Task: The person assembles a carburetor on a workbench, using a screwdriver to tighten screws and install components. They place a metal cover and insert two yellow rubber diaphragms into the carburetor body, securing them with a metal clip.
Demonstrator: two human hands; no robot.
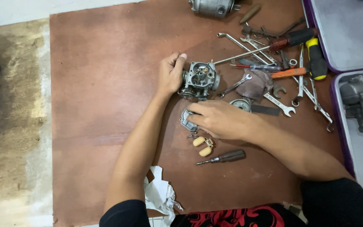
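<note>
A grey metal carburetor body [200,79] stands open side up on a brown board [101,84]. My left hand [171,75] grips its left side. My right hand [219,119] lies flat below it, fingers on a small grey metal cover piece [186,120]. Just under that hand lie small screws [191,135] and a pair of cream floats [202,146]. A dark-handled screwdriver [225,157] rests nearer to me.
Several wrenches [280,103], screwdrivers [290,40] and a brown rag [255,85] are scattered at the upper right. A grey motor part [211,7] sits at the top edge. Purple-rimmed trays [339,69] with an engine part [362,103] stand right. Crumpled white paper [159,195] lies near me.
</note>
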